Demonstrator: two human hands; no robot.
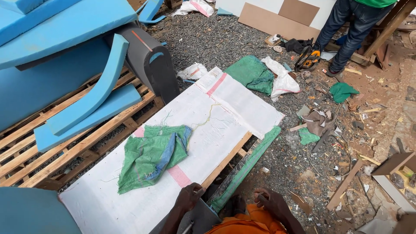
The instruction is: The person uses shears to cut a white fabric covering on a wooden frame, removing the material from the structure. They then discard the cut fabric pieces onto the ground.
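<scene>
Bright, even daylight; soft shadows; sharp focus; slight wide-angle edge stretch.

A wooden pallet [86, 143] is laid on gravel ground [216, 41]. A white woven sheet [203, 130] with pink stripes is spread across the pallet, and a crumpled green woven sack [149, 158] is laid on the sheet. Blue foam pieces [93, 97] are stacked on the pallet's far side. A green sack [251, 74], a white sack [284, 80] and wood scraps [346, 182] are scattered over the gravel.
</scene>
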